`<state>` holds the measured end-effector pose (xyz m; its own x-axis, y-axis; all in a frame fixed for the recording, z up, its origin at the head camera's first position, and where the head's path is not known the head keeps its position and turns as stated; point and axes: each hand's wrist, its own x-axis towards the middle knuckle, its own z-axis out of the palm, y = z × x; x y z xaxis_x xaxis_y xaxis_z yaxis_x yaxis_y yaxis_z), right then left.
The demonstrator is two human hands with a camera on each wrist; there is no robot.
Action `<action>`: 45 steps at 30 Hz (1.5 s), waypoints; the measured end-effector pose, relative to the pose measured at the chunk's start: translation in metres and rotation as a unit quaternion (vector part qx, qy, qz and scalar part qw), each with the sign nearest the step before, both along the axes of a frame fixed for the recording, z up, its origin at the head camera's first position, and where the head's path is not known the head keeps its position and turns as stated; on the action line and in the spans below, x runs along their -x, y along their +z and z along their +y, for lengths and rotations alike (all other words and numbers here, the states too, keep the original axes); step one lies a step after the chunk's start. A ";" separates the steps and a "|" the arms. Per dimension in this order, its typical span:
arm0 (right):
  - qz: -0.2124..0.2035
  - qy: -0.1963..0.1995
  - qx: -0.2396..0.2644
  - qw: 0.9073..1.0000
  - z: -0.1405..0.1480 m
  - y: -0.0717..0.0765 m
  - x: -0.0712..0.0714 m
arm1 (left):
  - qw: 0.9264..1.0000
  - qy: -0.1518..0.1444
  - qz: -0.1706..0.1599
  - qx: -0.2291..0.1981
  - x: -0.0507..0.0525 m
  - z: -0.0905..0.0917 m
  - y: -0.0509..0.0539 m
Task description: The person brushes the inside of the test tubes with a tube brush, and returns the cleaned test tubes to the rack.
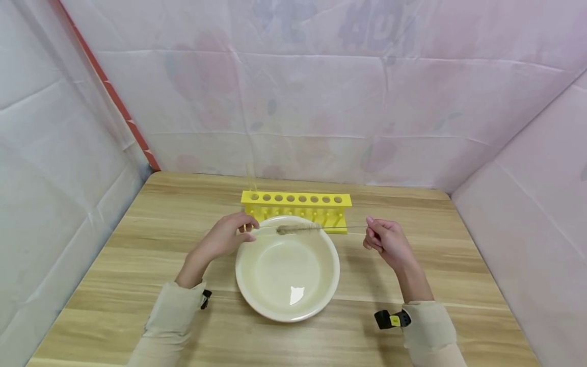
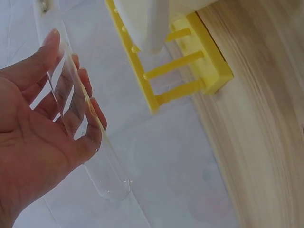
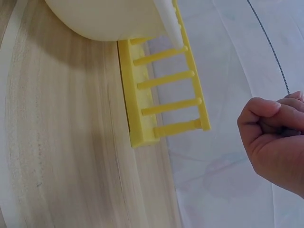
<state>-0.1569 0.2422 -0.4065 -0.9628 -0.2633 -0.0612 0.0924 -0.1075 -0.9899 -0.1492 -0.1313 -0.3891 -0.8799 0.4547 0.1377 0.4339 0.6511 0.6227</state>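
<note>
My left hand [image 1: 223, 236] holds a clear glass test tube [image 2: 113, 183] between thumb and fingers, its rounded end toward the left. In my right hand [image 1: 390, 243] the thin twisted wire handle of a test tube brush [image 1: 300, 229] is pinched. The brush's beige bristles lie level above the far part of a cream basin [image 1: 335, 275]. Its tip is in line with the tube's mouth; a dark bit shows at that end in the left wrist view. How far the bristles reach inside I cannot tell.
Behind the basin stands a yellow test tube rack [image 1: 284, 203] with a row of holes and pegs. Another clear tube [image 1: 250, 178] stands in its leftmost hole. Pale cloth walls [image 1: 293, 102] enclose the wooden table [image 1: 435, 265] at the back and sides.
</note>
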 end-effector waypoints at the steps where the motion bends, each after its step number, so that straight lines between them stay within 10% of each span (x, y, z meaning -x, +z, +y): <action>1: 0.000 0.002 0.000 1.000 -0.001 0.000 0.000 | 1.000 -0.001 0.002 -0.002 0.000 0.001 0.001; 45: -0.033 -0.004 0.017 0.999 -0.087 -0.002 -0.005 | 0.999 -0.003 -0.041 0.017 0.004 0.059 0.013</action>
<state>-0.1518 0.1554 -0.4081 -0.9592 -0.2581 -0.1153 0.1556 -0.1415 -0.9776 -0.1534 -0.0720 -0.3763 -0.8851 0.4627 0.0503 0.3865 0.6705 0.6333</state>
